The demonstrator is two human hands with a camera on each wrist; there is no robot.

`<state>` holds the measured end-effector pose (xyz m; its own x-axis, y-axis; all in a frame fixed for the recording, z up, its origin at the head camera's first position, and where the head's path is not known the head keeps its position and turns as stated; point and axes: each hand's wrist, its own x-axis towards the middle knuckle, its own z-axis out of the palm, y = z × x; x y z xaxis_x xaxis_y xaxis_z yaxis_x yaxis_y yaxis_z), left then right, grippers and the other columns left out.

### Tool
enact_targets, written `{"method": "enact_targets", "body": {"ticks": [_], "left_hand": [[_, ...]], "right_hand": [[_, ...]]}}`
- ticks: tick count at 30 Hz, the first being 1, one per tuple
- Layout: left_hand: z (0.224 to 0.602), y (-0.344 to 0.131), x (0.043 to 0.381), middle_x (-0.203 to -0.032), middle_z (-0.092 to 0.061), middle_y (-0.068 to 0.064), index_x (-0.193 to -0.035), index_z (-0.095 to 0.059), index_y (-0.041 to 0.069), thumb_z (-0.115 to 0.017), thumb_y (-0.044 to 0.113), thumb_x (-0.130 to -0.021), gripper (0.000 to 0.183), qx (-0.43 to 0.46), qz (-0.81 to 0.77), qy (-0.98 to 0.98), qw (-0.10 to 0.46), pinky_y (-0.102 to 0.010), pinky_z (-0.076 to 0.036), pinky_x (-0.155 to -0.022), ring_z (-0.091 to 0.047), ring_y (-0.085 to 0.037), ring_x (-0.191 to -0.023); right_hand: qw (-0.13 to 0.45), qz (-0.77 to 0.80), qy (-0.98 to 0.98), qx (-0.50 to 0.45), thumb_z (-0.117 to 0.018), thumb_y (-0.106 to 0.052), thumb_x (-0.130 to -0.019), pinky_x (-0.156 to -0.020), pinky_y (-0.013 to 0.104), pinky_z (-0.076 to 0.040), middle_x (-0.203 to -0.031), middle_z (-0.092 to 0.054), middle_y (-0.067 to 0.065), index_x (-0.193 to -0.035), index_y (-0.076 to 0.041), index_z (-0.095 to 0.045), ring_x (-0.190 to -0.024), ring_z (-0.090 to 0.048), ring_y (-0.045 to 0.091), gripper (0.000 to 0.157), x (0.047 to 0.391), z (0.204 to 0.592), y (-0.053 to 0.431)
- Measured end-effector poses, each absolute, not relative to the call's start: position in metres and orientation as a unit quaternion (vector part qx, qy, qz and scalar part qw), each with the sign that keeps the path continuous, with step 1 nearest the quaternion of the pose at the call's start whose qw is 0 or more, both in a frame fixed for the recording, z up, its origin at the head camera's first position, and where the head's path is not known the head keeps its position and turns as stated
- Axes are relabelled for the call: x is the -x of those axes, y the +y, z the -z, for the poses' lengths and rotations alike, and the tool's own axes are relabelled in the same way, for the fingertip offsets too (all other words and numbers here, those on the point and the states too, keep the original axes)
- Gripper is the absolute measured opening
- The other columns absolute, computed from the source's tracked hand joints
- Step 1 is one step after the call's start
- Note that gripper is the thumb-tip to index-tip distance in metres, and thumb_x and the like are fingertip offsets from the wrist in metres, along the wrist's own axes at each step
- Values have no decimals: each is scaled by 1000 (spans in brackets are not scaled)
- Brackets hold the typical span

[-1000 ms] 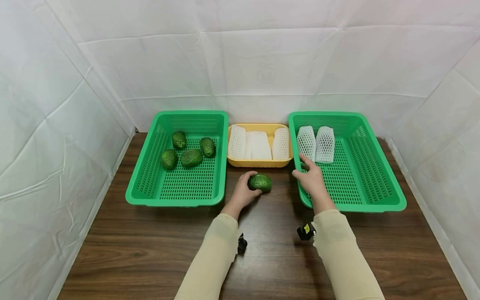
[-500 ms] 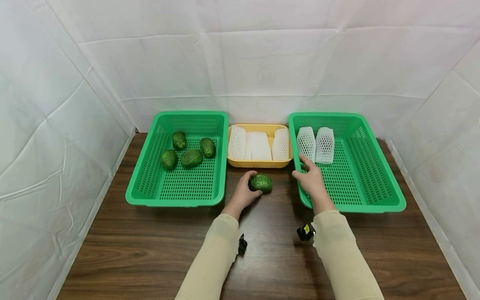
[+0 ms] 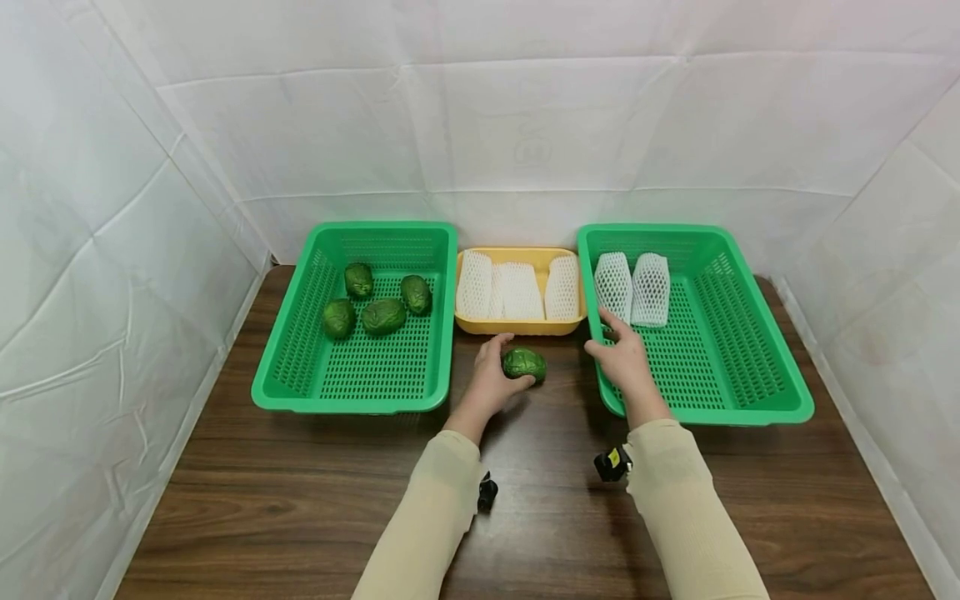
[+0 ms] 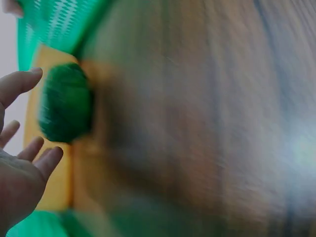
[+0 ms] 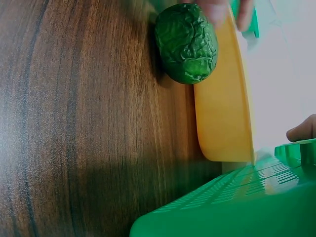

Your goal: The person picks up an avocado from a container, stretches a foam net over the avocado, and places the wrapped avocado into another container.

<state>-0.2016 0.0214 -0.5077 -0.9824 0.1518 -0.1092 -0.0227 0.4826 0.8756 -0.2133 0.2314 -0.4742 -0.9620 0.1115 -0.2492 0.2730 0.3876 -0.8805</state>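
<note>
A dark green, wrinkled avocado (image 3: 525, 364) lies on the wooden table in front of the yellow tray (image 3: 521, 327). My left hand (image 3: 491, 379) stands beside it, fingers and thumb spread around its left side. In the left wrist view a gap shows between these fingers and the avocado (image 4: 66, 102). My right hand (image 3: 624, 358) rests at the left rim of the right green basket (image 3: 772, 414), its fingers loose and partly spread. The right wrist view shows only its thumb (image 5: 302, 129) above the rim. White foam net sleeves (image 3: 521, 292) lie in the tray.
At the left, a green basket (image 3: 352, 406) holds several avocados (image 3: 383, 317). Two white foam net sleeves (image 3: 649, 289) lie in the right basket; whether they have anything inside is unclear. A white sheet (image 3: 525, 125) hangs behind and along both sides.
My left hand has shifted slightly to the right and its fingers have spread wider. The avocado has moved a little to the right. My right hand stays at the basket rim.
</note>
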Motion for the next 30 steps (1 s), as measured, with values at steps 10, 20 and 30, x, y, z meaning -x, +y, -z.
{"method": "enact_targets", "body": {"ticks": [10, 20, 30], "left_hand": [[451, 0, 202, -129, -38, -13, -133, -44, 11, -68, 22, -85, 54, -51, -450, 891, -32, -43, -39, -90, -31, -29, -117], [449, -41, 205, -138, -40, -15, -143, -33, 11, -60, 19, -91, 59, 50, -377, 924, 31, -46, -42, -89, -38, -33, -120], [460, -48, 206, -84, -59, -12, -146, -28, 19, -53, 18, -93, 58, 59, -391, 916, 67, -33, -39, -52, -49, -21, -55]], "right_hand": [[80, 545, 827, -114, -53, -12, -89, -89, 46, -40, -146, -28, 17, -148, -18, -25, -129, -32, 35, 65, 214, 476, 233], [77, 541, 829, -117, -53, -12, -89, -91, 49, -39, -147, -29, 14, -148, -18, -26, -131, -30, 33, 65, 215, 475, 231], [82, 528, 838, -110, -52, -12, -88, -93, 50, -37, -147, -27, 16, -148, -16, -23, -131, -28, 35, 66, 213, 471, 231]]}}
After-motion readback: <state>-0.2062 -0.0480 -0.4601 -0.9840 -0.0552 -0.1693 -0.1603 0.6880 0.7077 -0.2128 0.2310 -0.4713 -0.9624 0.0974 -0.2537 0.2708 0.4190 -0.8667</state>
